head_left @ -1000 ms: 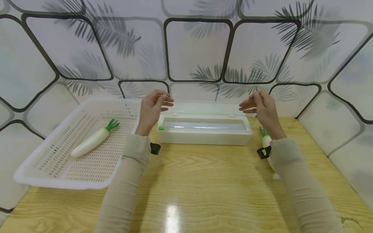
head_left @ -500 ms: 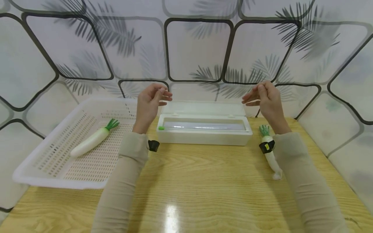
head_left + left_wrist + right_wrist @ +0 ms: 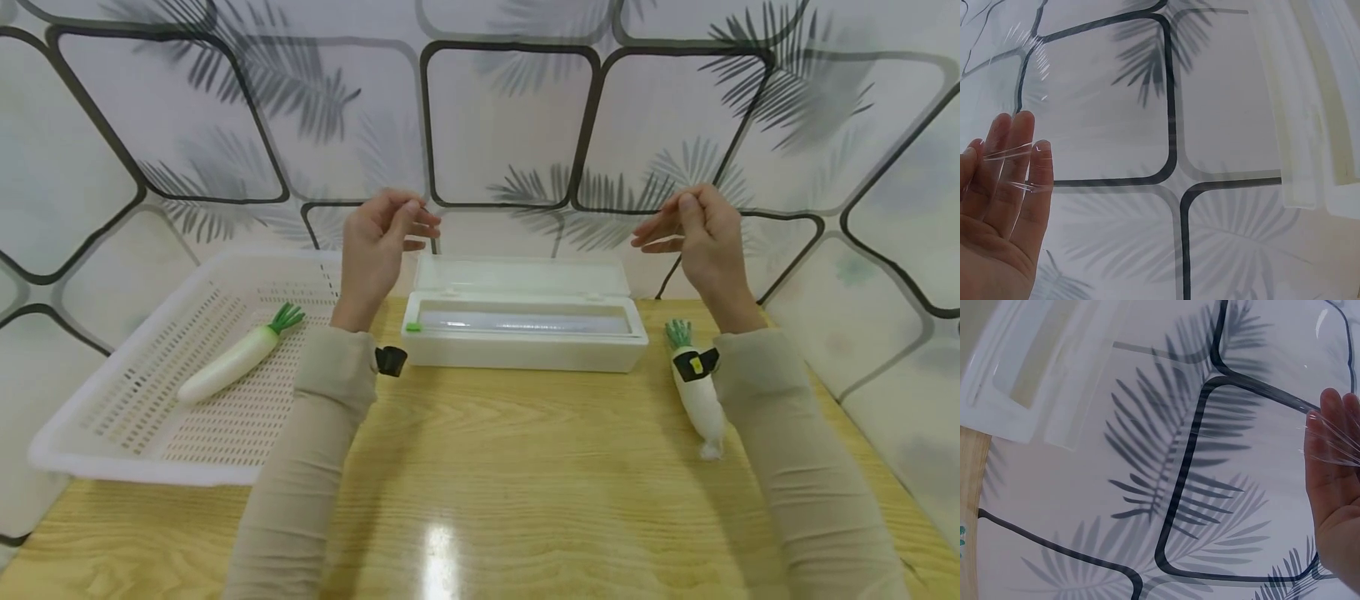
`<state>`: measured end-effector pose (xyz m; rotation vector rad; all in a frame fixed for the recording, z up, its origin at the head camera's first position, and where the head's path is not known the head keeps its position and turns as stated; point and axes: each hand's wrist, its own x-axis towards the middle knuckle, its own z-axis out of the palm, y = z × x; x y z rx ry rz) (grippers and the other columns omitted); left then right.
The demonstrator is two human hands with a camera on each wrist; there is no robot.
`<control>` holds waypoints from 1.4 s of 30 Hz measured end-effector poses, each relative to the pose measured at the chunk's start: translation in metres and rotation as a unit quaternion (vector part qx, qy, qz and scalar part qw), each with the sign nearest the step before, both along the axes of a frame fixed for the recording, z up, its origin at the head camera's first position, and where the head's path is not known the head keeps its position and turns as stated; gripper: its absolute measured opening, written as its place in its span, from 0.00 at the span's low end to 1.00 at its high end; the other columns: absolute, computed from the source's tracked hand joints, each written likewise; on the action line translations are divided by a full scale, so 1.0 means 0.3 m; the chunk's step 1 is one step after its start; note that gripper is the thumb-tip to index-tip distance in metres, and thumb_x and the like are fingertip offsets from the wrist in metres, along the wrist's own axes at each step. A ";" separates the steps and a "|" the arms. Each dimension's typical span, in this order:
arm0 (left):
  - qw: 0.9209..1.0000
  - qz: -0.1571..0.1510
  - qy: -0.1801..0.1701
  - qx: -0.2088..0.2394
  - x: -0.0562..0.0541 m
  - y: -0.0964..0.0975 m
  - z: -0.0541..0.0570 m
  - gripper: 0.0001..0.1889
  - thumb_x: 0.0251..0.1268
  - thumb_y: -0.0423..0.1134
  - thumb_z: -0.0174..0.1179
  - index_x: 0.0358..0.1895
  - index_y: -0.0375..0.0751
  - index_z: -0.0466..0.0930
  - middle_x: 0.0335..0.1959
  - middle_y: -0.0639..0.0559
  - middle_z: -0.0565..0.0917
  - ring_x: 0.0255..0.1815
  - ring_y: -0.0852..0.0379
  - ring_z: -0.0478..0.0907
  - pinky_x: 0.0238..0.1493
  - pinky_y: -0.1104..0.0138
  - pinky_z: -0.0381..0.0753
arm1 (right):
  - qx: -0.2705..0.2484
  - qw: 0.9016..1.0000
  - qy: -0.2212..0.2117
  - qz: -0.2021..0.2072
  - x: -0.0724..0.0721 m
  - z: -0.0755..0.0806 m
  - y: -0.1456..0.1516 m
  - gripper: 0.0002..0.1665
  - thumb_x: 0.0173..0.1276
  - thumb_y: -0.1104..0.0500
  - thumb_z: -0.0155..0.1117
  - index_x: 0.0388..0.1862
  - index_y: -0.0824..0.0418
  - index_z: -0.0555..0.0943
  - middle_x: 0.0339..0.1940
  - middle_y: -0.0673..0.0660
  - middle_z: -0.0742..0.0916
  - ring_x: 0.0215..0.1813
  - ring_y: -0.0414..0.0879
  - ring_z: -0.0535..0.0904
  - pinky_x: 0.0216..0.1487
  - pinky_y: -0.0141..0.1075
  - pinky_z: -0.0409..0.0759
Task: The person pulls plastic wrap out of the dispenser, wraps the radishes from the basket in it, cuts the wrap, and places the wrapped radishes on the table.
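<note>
Above the long white plastic box (image 3: 525, 354) at the back of the wood-grain worktop (image 3: 487, 467), a thin sheet of clear plastic film (image 3: 1036, 56) is raised, its creases bunched at the fingers. The left hand (image 3: 371, 250) and the right hand (image 3: 711, 237) each pinch it between thumb and fingers, well apart, so it spans left to right; its lower edge cannot be made out. The box's long axis runs likewise, its lid up at the rear. Inside the white perforated plastic basket (image 3: 161, 469) at left, a white radish with green stalks (image 3: 228, 364) slants, stalks to the back right, tip to the front left. Near the right sleeve (image 3: 787, 433), a second white radish (image 3: 702, 408) points its stalks backward, its tip toward the front. Compared with a second ago, both hands are higher and farther apart; the box and radishes lie where they were.
</note>
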<state>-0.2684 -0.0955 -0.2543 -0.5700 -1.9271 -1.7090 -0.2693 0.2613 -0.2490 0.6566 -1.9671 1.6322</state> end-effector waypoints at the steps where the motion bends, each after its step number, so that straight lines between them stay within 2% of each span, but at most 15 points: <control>1: 1.000 0.001 0.006 0.001 0.002 0.001 0.006 0.08 0.78 0.29 0.52 0.46 0.27 0.80 0.38 0.38 0.88 0.32 0.60 0.86 0.34 0.69 0.85 | -0.004 1.000 0.004 0.004 0.001 0.005 0.000 0.16 0.84 0.60 0.43 0.39 0.65 0.75 0.30 0.52 0.90 0.30 0.42 0.87 0.33 0.31 0.85; 5: 1.000 0.000 0.018 0.008 0.012 0.002 0.029 0.07 0.77 0.28 0.53 0.45 0.27 0.80 0.36 0.41 0.88 0.31 0.59 0.86 0.34 0.69 0.85 | -0.023 1.000 0.008 0.019 0.007 0.025 0.000 0.15 0.84 0.60 0.43 0.40 0.66 0.74 0.30 0.53 0.89 0.30 0.42 0.87 0.33 0.30 0.85; 17: 0.999 -0.008 0.045 0.014 0.035 -0.001 0.089 0.08 0.78 0.28 0.53 0.44 0.27 0.80 0.34 0.49 0.89 0.31 0.61 0.86 0.34 0.70 0.85 | -0.040 0.997 0.058 0.007 0.039 0.077 -0.006 0.15 0.83 0.61 0.44 0.39 0.65 0.76 0.29 0.56 0.90 0.29 0.44 0.87 0.33 0.31 0.85; 26: 0.996 -0.025 0.080 0.029 0.057 0.000 0.123 0.07 0.77 0.26 0.53 0.43 0.28 0.81 0.32 0.54 0.88 0.30 0.58 0.86 0.34 0.70 0.84 | -0.082 0.995 0.052 0.036 0.057 0.111 0.005 0.13 0.83 0.62 0.46 0.39 0.68 0.75 0.31 0.61 0.89 0.29 0.47 0.87 0.35 0.32 0.86; 30: 0.994 -0.027 0.104 0.026 0.066 0.002 0.127 0.07 0.77 0.26 0.53 0.43 0.29 0.81 0.32 0.52 0.88 0.30 0.58 0.86 0.33 0.69 0.84 | -0.093 0.993 0.050 0.047 0.072 0.116 0.006 0.13 0.83 0.63 0.47 0.39 0.70 0.74 0.31 0.62 0.89 0.29 0.49 0.87 0.35 0.33 0.86; 34: 0.992 -0.029 0.124 0.022 0.075 0.003 0.128 0.07 0.77 0.25 0.52 0.43 0.28 0.81 0.33 0.51 0.88 0.31 0.58 0.86 0.34 0.69 0.85 | -0.075 0.994 0.065 0.036 0.088 0.116 0.004 0.13 0.83 0.62 0.47 0.40 0.69 0.75 0.32 0.63 0.89 0.30 0.49 0.87 0.36 0.33 0.86; 39: 0.990 -0.036 0.132 0.030 0.089 0.002 0.138 0.08 0.77 0.25 0.52 0.42 0.31 0.82 0.33 0.49 0.88 0.31 0.58 0.86 0.35 0.68 0.85 | -0.069 0.993 0.096 0.025 0.102 0.123 0.000 0.14 0.83 0.62 0.46 0.39 0.68 0.76 0.31 0.62 0.89 0.29 0.48 0.87 0.34 0.34 0.86; 42: 0.990 -0.037 0.131 0.032 0.097 0.001 0.146 0.09 0.77 0.25 0.52 0.42 0.32 0.83 0.33 0.48 0.88 0.31 0.58 0.86 0.35 0.67 0.85 | -0.087 0.991 0.092 0.037 0.109 0.130 0.000 0.14 0.83 0.63 0.46 0.39 0.71 0.75 0.30 0.63 0.89 0.30 0.49 0.88 0.34 0.34 0.86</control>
